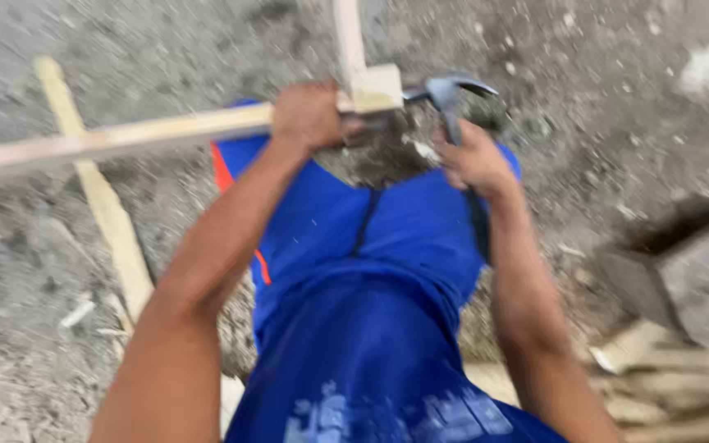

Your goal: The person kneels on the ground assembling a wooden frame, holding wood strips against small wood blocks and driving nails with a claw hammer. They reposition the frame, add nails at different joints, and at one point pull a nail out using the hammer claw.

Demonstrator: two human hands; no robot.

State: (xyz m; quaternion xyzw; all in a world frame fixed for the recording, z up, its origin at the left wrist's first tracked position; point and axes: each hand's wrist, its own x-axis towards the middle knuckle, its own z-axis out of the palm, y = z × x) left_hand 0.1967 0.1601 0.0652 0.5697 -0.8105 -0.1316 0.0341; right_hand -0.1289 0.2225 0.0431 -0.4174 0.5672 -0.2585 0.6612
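My left hand (309,115) grips a long pale wooden batten (116,139) that runs out to the left, close to where it meets a small wooden block (377,88) and an upright strip (348,37). My right hand (473,160) is closed around the handle of a claw hammer (449,94), whose dark steel head sits just right of the block. The picture is blurred by motion. My blue shorts (371,271) fill the middle below both hands.
Rough grey gravelly ground lies all around. Another wooden strip (100,197) rests on the ground at the left. A dark concrete block (691,271) and a pile of wood offcuts (674,385) sit at the lower right.
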